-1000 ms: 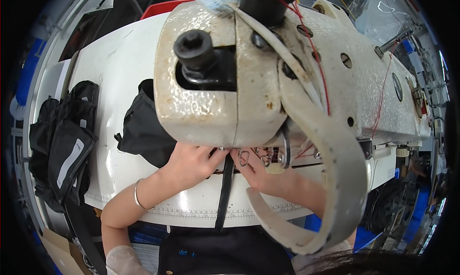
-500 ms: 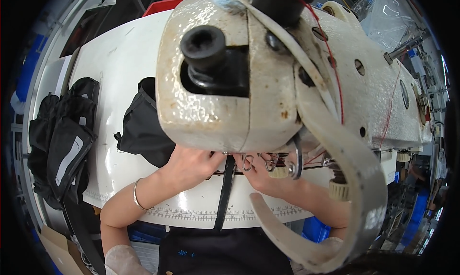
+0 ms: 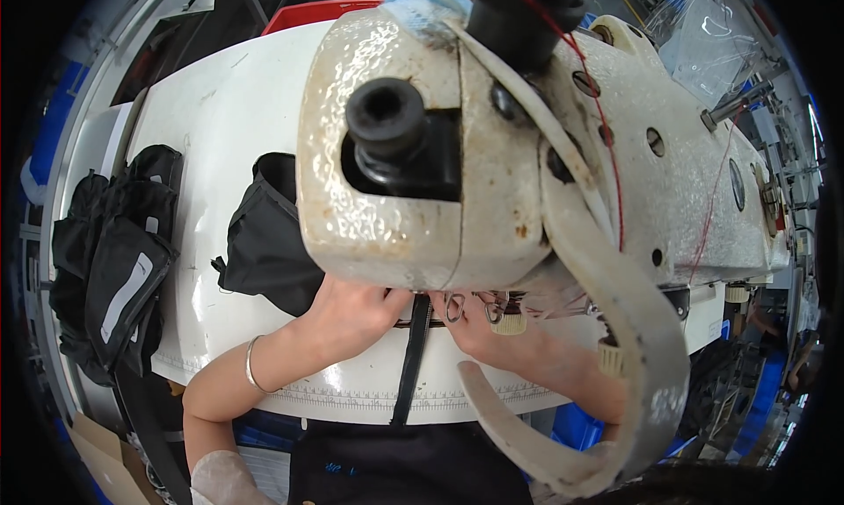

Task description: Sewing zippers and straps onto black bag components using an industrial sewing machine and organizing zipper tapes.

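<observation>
A narrow black zipper [image 3: 411, 360] runs from under the sewing machine head [image 3: 387, 232] down over the table's near edge. My left hand [image 3: 356, 316] is closed at the zipper's left side, its fingers curled and fingertips partly hidden below the machine head. My right hand [image 3: 479, 325] pinches at the zipper's right side, with thread guides and a knob partly in front of it. Left of the machine head lies a black fabric piece [image 3: 271, 232], reaching down to my left hand. The needle area is hidden by the machine head.
A stack of black pouches [image 3: 119, 268] lies at the table's left edge. A curved pale guard [image 3: 659, 373] arches over my right forearm. Red thread [image 3: 607, 140] runs along the machine. A red tray [image 3: 316, 14] stands behind, and a cardboard box [image 3: 114, 457] is lower left.
The machine head appears slightly lower in the picture. A metal lever beside the thread guides no longer shows. Both hands stay at the zipper, almost unmoved.
</observation>
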`<state>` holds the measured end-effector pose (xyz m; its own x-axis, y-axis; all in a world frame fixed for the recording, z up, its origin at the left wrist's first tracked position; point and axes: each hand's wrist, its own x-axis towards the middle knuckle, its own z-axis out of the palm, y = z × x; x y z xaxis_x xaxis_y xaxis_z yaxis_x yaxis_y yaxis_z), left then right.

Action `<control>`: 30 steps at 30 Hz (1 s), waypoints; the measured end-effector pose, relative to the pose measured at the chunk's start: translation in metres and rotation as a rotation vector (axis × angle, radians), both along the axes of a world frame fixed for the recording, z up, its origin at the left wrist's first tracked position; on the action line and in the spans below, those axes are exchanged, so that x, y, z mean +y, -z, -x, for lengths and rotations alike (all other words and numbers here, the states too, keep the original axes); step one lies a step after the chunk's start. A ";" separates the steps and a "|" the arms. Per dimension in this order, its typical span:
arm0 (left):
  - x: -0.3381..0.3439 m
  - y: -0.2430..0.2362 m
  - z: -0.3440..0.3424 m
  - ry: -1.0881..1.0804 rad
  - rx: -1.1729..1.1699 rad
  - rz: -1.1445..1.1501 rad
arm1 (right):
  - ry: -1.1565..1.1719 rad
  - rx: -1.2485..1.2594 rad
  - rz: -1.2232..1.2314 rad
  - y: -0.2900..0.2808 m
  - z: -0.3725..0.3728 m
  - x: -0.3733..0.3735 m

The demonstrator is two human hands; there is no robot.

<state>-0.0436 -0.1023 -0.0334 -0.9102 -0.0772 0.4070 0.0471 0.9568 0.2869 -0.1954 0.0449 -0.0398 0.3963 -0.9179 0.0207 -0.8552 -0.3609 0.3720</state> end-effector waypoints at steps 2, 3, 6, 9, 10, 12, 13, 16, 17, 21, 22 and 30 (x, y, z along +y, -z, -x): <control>-0.001 0.001 -0.001 -0.006 -0.007 0.020 | -0.009 -0.046 0.086 0.000 0.001 -0.002; -0.002 0.001 -0.001 0.017 -0.069 -0.006 | -0.035 -0.063 0.165 -0.001 0.002 -0.003; -0.004 0.001 -0.001 0.029 -0.183 -0.057 | -0.144 0.191 0.180 -0.002 0.006 -0.006; -0.005 0.002 -0.001 0.019 -0.198 -0.055 | -0.132 -0.056 0.234 -0.004 0.008 -0.008; -0.006 0.002 0.000 0.025 -0.162 -0.039 | -0.084 -0.061 0.229 -0.005 0.007 -0.008; -0.008 0.003 0.000 0.026 -0.151 -0.018 | -0.252 0.361 0.309 -0.005 0.007 -0.008; -0.009 0.004 0.000 0.029 -0.165 -0.020 | -0.358 0.662 0.304 -0.005 0.006 -0.007; -0.011 0.005 0.000 0.031 -0.151 0.031 | -0.196 0.659 0.198 -0.007 0.002 -0.005; -0.011 0.006 0.001 0.030 -0.130 0.034 | -0.113 0.623 0.165 -0.007 0.002 -0.004; -0.011 0.006 0.003 0.016 -0.010 0.172 | -0.052 0.207 0.163 -0.008 0.002 -0.004; -0.011 0.006 0.004 0.009 -0.017 0.197 | -0.076 0.249 0.163 -0.007 0.003 -0.004; -0.001 -0.010 0.006 -0.029 0.015 0.068 | 0.108 -0.690 0.396 0.011 0.008 0.002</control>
